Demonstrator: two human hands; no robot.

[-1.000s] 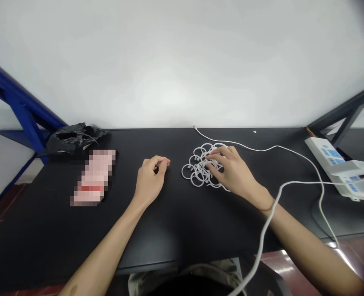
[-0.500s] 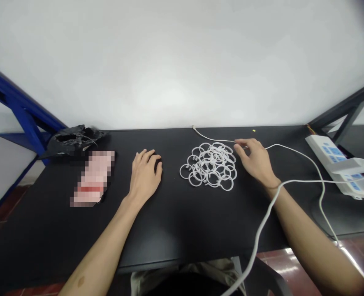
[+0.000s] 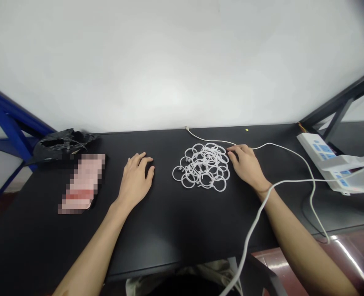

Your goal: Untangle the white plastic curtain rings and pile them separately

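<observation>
A loose heap of white plastic rings [image 3: 205, 166], several of them overlapping, lies on the black table [image 3: 166, 222]. My left hand [image 3: 135, 176] rests on the tabletop to the left of the heap, fingers apart and holding nothing. On the other side, my right hand [image 3: 246, 164] lies close by the heap's right edge with its fingers spread and nothing in them. Whether its fingertips touch the outermost ring I cannot tell. A thin white cable [image 3: 270, 144] runs behind the rings and past my right hand.
A pixelated pink item [image 3: 84, 181] lies at left, before a crumpled black plastic bag [image 3: 61, 144]. At right is a white power strip [image 3: 323, 160] with plugs in it. A thicker white cord [image 3: 256, 222] crosses above my right forearm. A pale wall [image 3: 169, 61] stands behind.
The view has shifted slightly, so most things appear further left. My right hand has come a little nearer the rings and lower, away from the thin cable. The rings look unmoved.
</observation>
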